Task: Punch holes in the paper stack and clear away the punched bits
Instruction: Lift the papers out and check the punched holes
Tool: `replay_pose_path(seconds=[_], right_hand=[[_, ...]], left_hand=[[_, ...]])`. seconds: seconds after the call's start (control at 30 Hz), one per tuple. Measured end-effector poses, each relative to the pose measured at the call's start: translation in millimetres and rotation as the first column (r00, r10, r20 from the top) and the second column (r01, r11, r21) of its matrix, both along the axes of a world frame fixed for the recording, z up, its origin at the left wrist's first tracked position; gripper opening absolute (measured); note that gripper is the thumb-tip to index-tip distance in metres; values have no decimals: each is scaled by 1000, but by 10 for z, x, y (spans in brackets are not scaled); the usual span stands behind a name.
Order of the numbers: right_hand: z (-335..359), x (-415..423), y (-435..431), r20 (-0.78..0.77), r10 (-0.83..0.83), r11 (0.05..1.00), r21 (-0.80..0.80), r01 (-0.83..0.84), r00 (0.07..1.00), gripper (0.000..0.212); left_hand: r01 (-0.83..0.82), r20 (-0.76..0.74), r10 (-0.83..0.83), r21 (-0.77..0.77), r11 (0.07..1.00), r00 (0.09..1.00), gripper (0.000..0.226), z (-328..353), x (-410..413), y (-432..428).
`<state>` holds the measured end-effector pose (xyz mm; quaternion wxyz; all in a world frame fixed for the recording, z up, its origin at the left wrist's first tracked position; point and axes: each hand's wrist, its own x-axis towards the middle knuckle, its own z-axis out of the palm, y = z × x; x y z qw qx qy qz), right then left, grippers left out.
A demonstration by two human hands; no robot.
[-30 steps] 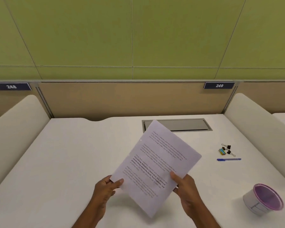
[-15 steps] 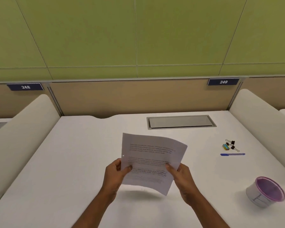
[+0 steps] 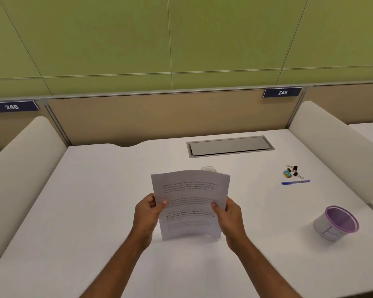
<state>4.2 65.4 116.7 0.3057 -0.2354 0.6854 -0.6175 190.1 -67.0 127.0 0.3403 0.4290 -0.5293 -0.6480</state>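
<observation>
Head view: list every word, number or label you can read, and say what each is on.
"248": dark blue plate on the partition rail, far left.
"249": dark blue plate on the partition rail, right.
Paper stack held in both hands: printed paragraphs, too blurred to read.
Purple-rimmed cup: drawn lines on its side, no readable text.

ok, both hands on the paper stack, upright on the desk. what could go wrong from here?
1. The paper stack is bowed and pinched only at its side edges by the left hand and right hand; sheets may slip out of alignment, so holes could land unevenly.
2. A small white object, mostly hidden behind the stack, could get knocked when the stack is laid down.
3. The purple-rimmed cup sits well off to the right; punched bits may scatter before reaching it.
</observation>
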Motion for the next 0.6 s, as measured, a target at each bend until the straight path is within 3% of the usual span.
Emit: replay_pose_path(seconds=[0.17, 0.23, 0.4, 0.6], right_hand=[[-126, 106, 49, -141, -328, 939, 56, 338, 934, 26], [-155, 128, 75, -140, -349, 932, 54, 359, 927, 28], [-187, 93, 90, -128, -366, 925, 62, 376, 922, 12], [-169, -59, 65, -116, -306, 949, 40, 313, 945, 30]], left_hand=[[-5, -6, 5, 8, 1000, 1000, 24, -2, 10, -3], [-15, -3, 15, 8, 1000, 1000, 24, -3, 0, 5], [-15, 8, 15, 3, 1000, 1000, 24, 2, -40, 30], [-18, 23, 18, -8, 1000, 1000, 25, 4, -89, 85]])
